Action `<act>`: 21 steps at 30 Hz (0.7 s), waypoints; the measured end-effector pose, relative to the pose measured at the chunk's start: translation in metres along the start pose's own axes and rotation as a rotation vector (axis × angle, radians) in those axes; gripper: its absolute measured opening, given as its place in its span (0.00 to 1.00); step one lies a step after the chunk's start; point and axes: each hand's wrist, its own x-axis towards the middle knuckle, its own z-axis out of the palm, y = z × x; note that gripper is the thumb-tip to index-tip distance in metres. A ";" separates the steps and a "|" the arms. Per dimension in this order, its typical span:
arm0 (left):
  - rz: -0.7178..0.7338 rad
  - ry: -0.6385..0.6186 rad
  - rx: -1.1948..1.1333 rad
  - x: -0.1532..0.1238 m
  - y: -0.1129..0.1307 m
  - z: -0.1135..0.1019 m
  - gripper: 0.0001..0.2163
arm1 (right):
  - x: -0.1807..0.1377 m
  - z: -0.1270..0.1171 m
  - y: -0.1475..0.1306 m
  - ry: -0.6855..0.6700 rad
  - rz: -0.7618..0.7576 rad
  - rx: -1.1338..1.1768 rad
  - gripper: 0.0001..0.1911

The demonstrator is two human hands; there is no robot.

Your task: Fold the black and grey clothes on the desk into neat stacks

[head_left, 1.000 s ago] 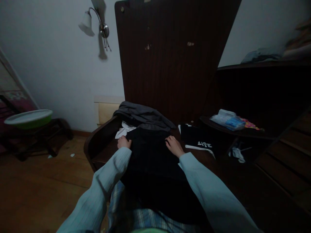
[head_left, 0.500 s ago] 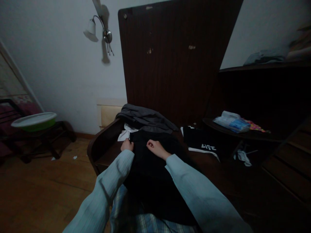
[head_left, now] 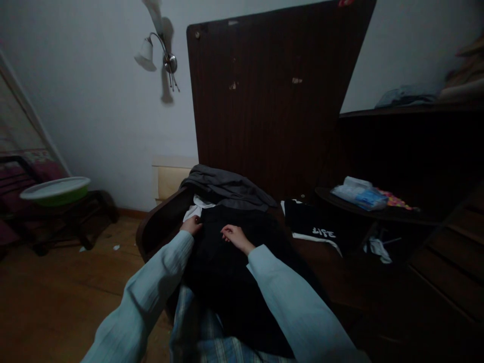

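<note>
My left hand [head_left: 191, 225] grips the black garment [head_left: 227, 272] at its left edge, apparently; right hand [head_left: 234, 236] rests on it, released.

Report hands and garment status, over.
Left hand at edge of black garment, grip unclear. Right hand flat on top. Grey garment and white cloth heaped just beyond.
</note>
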 end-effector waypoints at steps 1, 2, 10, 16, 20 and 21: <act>0.021 -0.020 0.021 -0.004 0.007 -0.004 0.13 | 0.000 0.000 0.000 -0.005 -0.001 0.010 0.06; 0.053 -0.033 0.044 -0.009 0.016 -0.006 0.14 | 0.001 0.000 -0.001 -0.009 0.007 0.026 0.07; 0.362 -0.110 0.190 -0.049 0.081 0.020 0.13 | 0.008 -0.010 0.005 0.157 0.126 0.014 0.21; 0.388 -0.144 0.095 -0.068 0.058 0.023 0.20 | 0.012 -0.008 0.009 0.184 0.158 0.032 0.15; 0.313 -0.177 0.237 -0.089 0.031 0.013 0.11 | 0.015 -0.003 0.011 0.179 0.201 0.080 0.14; 0.303 -0.190 0.273 -0.095 0.025 0.011 0.10 | 0.016 -0.002 0.011 0.181 0.214 0.084 0.15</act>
